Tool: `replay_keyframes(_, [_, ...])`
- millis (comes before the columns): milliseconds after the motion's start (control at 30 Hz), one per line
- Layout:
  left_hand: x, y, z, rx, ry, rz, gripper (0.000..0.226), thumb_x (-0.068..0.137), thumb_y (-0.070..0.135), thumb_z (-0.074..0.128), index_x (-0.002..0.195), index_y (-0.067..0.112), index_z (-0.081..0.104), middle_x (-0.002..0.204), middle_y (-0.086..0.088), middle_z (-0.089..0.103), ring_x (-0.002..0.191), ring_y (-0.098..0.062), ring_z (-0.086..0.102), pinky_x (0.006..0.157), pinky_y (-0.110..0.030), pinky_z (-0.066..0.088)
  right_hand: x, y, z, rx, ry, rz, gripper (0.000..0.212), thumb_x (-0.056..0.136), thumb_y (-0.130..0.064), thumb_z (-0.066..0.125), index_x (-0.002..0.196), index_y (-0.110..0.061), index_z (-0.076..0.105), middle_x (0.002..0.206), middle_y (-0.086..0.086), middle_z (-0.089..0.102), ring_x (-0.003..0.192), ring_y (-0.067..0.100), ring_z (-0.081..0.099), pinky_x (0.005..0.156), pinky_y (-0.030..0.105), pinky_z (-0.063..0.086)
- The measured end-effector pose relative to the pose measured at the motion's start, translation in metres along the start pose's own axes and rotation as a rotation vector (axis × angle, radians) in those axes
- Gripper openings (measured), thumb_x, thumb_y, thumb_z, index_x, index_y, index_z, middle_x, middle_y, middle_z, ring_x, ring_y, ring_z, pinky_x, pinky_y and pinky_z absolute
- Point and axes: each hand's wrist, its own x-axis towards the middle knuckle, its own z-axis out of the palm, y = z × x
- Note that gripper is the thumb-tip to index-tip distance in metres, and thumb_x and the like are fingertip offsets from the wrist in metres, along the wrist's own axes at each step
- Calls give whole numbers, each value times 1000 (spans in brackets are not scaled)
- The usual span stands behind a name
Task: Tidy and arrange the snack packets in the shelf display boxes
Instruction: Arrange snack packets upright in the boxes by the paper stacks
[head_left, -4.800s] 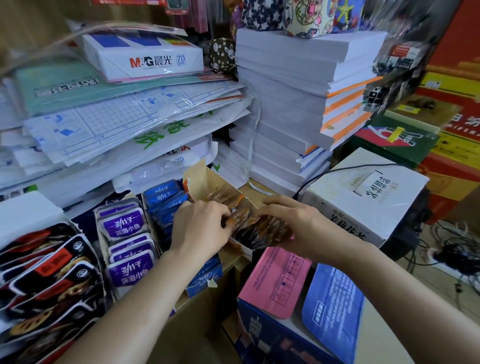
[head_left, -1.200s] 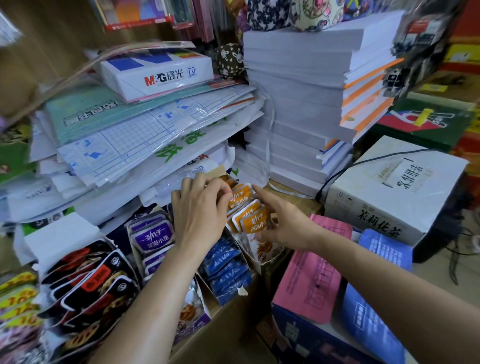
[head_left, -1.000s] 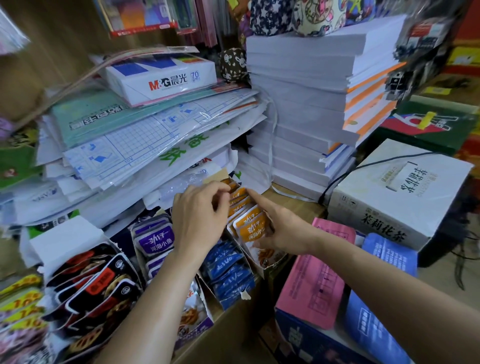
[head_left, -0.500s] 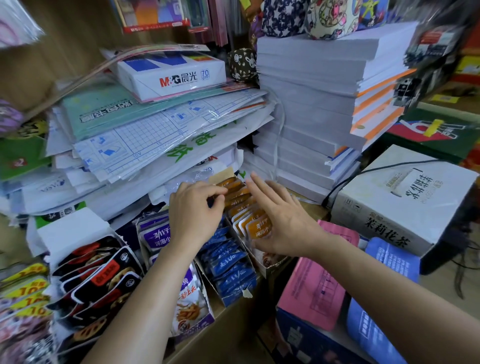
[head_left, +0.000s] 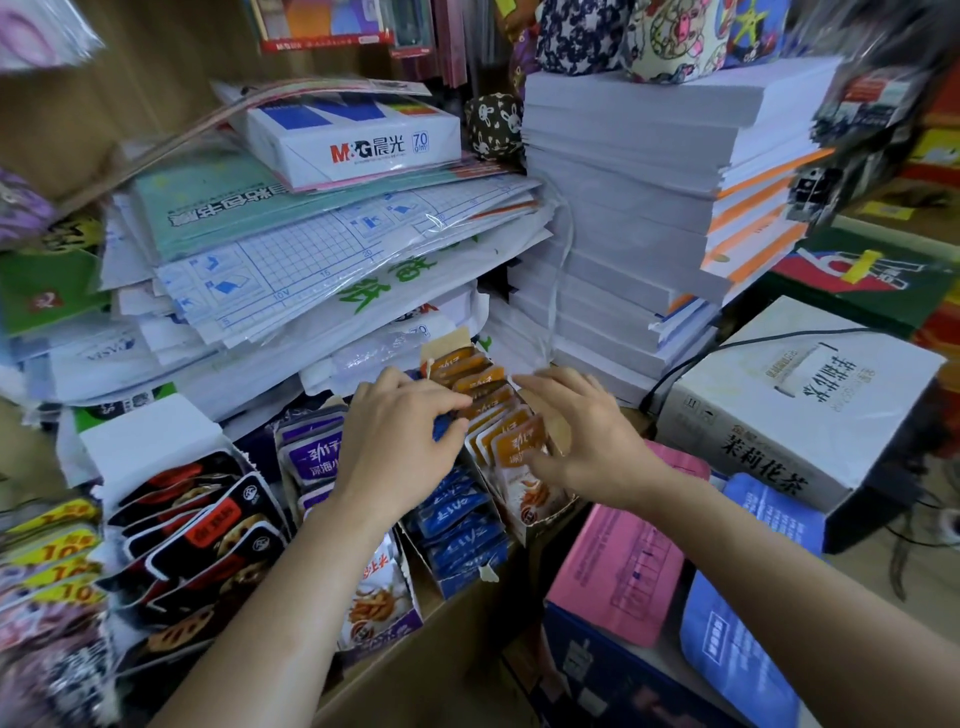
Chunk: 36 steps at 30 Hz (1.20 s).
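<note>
Orange snack packets (head_left: 519, 436) | left hand (head_left: 400, 441) curled, pinching their left edge | right hand (head_left: 587, 441) fingers straight, touching right side

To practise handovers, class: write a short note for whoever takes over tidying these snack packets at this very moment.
Left hand: fingers curled at the left edge of the orange packets; grip unclear.
Right hand: open, fingers against the row's right side.
Done: orange packets stand in a row in their box, rightmost on the shelf.
Left: square the row, then check the blue packets beside it.
</note>
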Motion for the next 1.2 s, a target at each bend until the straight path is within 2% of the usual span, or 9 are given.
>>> replay_keyframes(100, [-1,4,7,99,-70,20,35,97,44,60,130,36,66,121,17,68,106,-14,44,91,-34,32,-5,10,2,20,-19,-7,61,81,-23,73,140,-30,56,130,-12,54,120,7,50,102,34,46])
replay_keyframes(200, [0,7,8,95,-55,48,31,93,42,67,124,40,70,117,18,67,106,-15,45,89,-34,30,-6,10,3,35,-39,-12,57,83,-14,78,134,-30,59,116,-17,54,99,-3,51,85,10,40])
replay_keyframes(500, [5,14,11,320,-90,-46,40,89,66,59,117,41,71,116,12,68,107,-20,50,86,-39,31,-6,10,1,58,-43,68,40,83,-9,77,111,-30,57,88,-25,52,84,-8,53,67,12,39])
replay_keyframes(600, [7,16,11,317,-120,-77,28,89,63,62,102,41,74,116,11,65,109,-20,48,87,-39,30,-7,6,0,58,-34,67,40,82,-7,78,109,-29,57,87,-24,51,82,-10,52,63,9,39])
replay_keyframes(733, [10,15,13,174,-117,-124,17,90,56,66,87,40,72,115,17,62,109,-15,43,83,-35,22,-6,3,1,98,15,37,40,82,-2,76,110,-25,57,95,-24,51,87,-10,54,69,5,44])
replay_keyframes(867, [11,16,13,103,-112,-155,21,89,59,65,90,40,74,111,19,60,106,-13,41,83,-36,23,-4,3,1,56,-28,-7,50,80,-4,78,118,-28,55,110,-16,51,87,1,59,76,24,56])
replay_keyframes(967, [10,13,11,63,-91,-123,25,92,59,60,99,41,76,108,18,62,104,-14,45,84,-36,26,-5,2,-1,46,-34,-16,57,80,-10,77,128,-29,52,117,-14,46,91,3,56,79,27,56])
replay_keyframes(1100, [8,7,5,20,-5,-60,24,100,34,59,118,34,74,113,11,72,105,-17,56,88,-36,37,-6,1,-5,-28,-23,-84,75,81,-24,68,150,-26,38,146,-11,42,130,13,41,106,34,43])
replay_keyframes(1200, [3,5,8,113,-43,-41,29,98,27,60,124,34,72,108,9,74,104,-18,52,90,-38,40,-5,-2,4,-188,-180,-128,87,80,-50,55,158,-35,20,164,-16,19,146,17,21,111,43,31])
